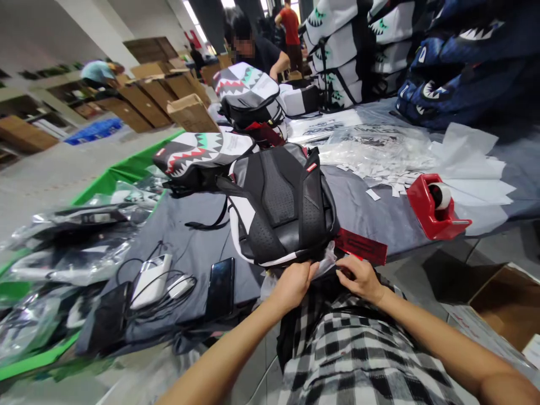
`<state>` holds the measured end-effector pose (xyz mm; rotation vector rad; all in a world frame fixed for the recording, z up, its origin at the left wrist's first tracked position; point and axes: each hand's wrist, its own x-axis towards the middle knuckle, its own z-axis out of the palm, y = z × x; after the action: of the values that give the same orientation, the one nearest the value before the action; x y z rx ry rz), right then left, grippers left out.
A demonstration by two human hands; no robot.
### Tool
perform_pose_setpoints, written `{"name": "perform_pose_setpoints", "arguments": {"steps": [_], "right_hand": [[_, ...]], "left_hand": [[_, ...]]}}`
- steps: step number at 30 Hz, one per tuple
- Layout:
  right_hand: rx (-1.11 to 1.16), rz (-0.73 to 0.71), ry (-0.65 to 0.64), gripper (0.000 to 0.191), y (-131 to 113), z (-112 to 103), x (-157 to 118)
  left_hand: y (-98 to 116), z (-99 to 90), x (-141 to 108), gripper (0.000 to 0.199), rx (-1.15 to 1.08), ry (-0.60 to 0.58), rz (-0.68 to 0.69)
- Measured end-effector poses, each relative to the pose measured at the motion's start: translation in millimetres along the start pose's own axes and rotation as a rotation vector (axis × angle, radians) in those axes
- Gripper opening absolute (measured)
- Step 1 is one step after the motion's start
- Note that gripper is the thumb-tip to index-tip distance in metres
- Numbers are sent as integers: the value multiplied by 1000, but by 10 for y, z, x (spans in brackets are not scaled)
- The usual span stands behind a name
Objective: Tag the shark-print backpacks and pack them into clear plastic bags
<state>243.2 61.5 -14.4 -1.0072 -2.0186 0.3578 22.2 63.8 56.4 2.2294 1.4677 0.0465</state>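
A black and white backpack (282,197) lies on the grey-covered table before me, its padded back and straps facing up. At its near edge, my left hand (296,284) is closed, with thumb and fingers pinched on clear plastic. My right hand (359,277) is just to the right, fingers curled and pinched at the other end of the clear plastic bag (327,257). A red tag (361,246) sticks out from under the backpack above my right hand. What lies between the hands below the table edge is partly hidden.
A red tape dispenser (436,208) stands at right, near scattered white paper slips (392,177). A phone (220,288) and a white power bank (151,281) with cables lie at left. Bagged items fill a green-edged bin (84,247). More backpacks (247,93) and a co-worker (253,48) are beyond.
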Motion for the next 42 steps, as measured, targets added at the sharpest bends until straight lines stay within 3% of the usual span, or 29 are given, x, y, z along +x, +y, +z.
{"name": "perform_pose_setpoints", "arguments": {"steps": [2, 5, 8, 12, 17, 20, 22, 26, 34, 37, 42], "right_hand": [[208, 263, 32, 11, -104, 16, 46], [371, 444, 70, 19, -210, 67, 219], [364, 504, 127, 22, -240, 145, 363], [387, 572, 107, 26, -239, 198, 429], [539, 607, 235, 31, -260, 201, 391], [674, 732, 351, 38, -275, 270, 331], [803, 808, 354, 42, -289, 323, 313], [861, 785, 269, 44, -309, 374, 376], [960, 877, 537, 43, -306, 631, 484], [931, 898, 582, 40, -280, 764, 470], [686, 816, 450, 24, -162, 756, 387]], "left_hand": [[13, -64, 31, 42, -129, -94, 50], [-10, -101, 21, 47, -250, -147, 97], [-43, -39, 7, 46, -292, -135, 55], [-63, 75, 16, 42, -226, -106, -13], [-45, 102, 7, 31, -128, -95, -58], [-18, 87, -6, 27, -77, -93, -88], [4, 75, -11, 25, -38, -87, -118], [55, 48, -15, 23, -21, -91, -132], [36, 108, -17, 20, 122, -50, -145], [-16, 174, -6, 20, 190, -20, -129], [-68, 234, 1, 19, 265, 74, -76]]}}
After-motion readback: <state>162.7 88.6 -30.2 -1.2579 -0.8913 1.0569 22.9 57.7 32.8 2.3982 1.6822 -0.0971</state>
